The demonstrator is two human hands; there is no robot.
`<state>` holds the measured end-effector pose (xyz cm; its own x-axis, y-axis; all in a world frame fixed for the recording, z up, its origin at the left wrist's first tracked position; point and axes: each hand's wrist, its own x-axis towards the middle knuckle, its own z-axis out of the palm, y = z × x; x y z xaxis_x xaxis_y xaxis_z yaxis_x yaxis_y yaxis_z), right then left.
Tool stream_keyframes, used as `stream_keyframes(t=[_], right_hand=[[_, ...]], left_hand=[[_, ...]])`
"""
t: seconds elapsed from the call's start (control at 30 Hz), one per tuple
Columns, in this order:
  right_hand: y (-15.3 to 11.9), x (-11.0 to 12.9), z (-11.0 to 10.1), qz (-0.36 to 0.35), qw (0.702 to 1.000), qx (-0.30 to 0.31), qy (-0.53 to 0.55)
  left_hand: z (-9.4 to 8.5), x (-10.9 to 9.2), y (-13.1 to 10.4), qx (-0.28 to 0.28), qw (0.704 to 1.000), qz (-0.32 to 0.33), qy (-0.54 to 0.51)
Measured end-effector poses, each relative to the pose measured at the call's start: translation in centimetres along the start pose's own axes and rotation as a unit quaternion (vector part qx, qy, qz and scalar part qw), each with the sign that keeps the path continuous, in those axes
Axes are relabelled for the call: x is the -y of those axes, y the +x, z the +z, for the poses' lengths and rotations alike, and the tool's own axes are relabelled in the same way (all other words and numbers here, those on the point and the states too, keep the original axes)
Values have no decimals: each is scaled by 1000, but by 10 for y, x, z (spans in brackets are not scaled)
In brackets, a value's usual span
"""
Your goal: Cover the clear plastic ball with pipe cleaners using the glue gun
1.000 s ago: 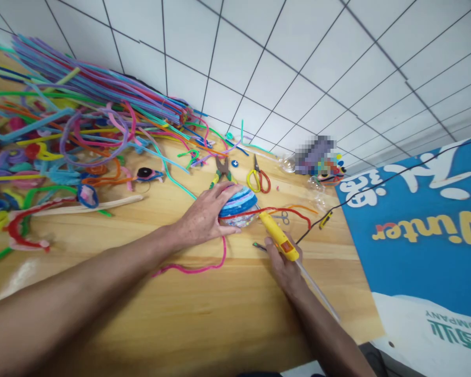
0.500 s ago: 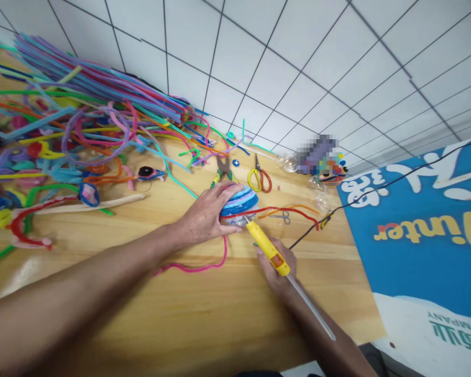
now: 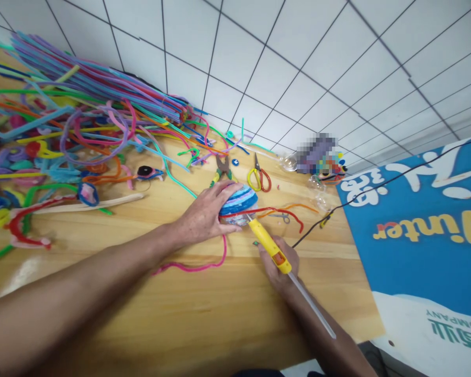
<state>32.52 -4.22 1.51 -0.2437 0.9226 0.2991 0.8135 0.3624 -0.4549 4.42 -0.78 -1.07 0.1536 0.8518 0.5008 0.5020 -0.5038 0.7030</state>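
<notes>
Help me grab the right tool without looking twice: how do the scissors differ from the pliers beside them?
The scissors have yellow and red loop handles; the pliers have straight green and yellow grips. The scissors lie right of the pliers. The scissors' blades are slim and pointed; the pliers' head is broader and darker. Both lie flat on the wooden table, untouched, beyond the left hand.
</notes>
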Motion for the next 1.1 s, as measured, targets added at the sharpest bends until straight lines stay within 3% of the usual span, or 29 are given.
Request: stream_keyframes(t=[0.1, 0.53, 0.77, 0.93, 1.1], right_hand=[[0, -1, 0, 4, 1000, -18, 15], [4, -1, 5, -26, 994, 95, -47], [-2, 1, 1, -1, 1000, 24, -13], [0, 0, 1, -24, 997, 67, -23], [-1, -2, 2, -59, 997, 39, -11]], left_hand=[[0, 1, 0, -1, 1000, 2, -1], [-1, -3, 0, -2, 1000, 3, 19], [-1, -1, 1, 1, 1000, 6, 3], [-1, -1, 0, 1, 1000, -6, 5], [-2, -2, 1, 5, 1000, -2, 10]])
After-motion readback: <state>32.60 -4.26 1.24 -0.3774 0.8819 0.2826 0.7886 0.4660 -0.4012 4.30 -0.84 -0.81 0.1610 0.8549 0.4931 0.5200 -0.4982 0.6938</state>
